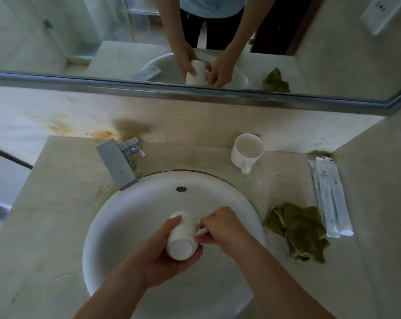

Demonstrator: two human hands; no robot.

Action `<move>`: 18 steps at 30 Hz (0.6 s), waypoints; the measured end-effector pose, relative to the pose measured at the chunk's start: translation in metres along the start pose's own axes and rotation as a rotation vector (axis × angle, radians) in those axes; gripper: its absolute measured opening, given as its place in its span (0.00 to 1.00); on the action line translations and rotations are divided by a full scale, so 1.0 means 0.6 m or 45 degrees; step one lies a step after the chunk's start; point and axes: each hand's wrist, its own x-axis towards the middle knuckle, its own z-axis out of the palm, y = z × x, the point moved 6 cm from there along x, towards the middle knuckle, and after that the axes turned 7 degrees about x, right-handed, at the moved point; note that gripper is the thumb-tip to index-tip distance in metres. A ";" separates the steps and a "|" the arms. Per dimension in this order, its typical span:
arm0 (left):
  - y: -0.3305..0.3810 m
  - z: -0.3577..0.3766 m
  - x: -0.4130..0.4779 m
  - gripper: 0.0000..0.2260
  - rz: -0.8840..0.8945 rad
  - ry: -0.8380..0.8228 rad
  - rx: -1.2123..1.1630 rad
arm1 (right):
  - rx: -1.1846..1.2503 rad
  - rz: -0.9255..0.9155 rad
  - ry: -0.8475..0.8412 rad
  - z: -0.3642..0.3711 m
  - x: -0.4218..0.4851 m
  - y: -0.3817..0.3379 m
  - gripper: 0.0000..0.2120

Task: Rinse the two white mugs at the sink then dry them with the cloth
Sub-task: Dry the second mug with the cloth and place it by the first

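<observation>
You stand at a pale stone bench [57, 215] that fills the view. A steel-framed mirror [80, 31] runs along the wall at twelve o'clock, reflecting your arms and the mug you hold.

Set into the bench, the round white sink [130, 203] takes up the middle, its bowl stretching toward six o'clock. Over the bowl's centre, your left hand [169, 256] reaches in from seven o'clock and wraps the body of the first mug [183, 236]. Its fingers are curled beneath the mug and its thumb is pressed on the upper side. That mug is tipped so its base faces you and its mouth points away toward twelve. Your right hand [224, 226] reaches in from five o'clock and meets the mug on its three o'clock side, fingers bunched and pinching the handle.

A crumpled green cloth [303, 229] lies on the bench at the sink's three o'clock, just beside the rim and apart from both hands. A flat, square-edged steel faucet [116, 164] stands at the sink's ten o'clock, with its spout over the rim. Long white wrapped packets [330, 194] lie side by side just beyond the cloth, toward two o'clock.

The second mug [246, 150] stands upright on the bench at the sink's one o'clock. Its mouth is up and its handle is turned toward you, well apart from your hands. A small round overflow grille [181, 189] sits on the bowl's far wall at twelve o'clock.
</observation>
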 end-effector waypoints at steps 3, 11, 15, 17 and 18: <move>0.005 0.015 0.008 0.27 0.037 0.062 0.037 | -0.211 -0.092 0.044 -0.033 -0.013 -0.001 0.15; 0.041 0.048 0.005 0.21 0.215 0.214 0.310 | -1.581 -0.367 1.130 -0.274 -0.099 -0.011 0.24; 0.051 0.057 -0.004 0.19 0.277 0.218 0.317 | -1.320 -0.264 0.910 -0.319 -0.071 0.039 0.28; 0.057 0.060 -0.009 0.18 0.325 0.211 0.379 | -1.199 -0.391 0.857 -0.323 -0.067 0.038 0.18; 0.061 0.061 -0.011 0.18 0.353 0.207 0.432 | -1.145 -0.444 0.854 -0.325 -0.069 0.031 0.16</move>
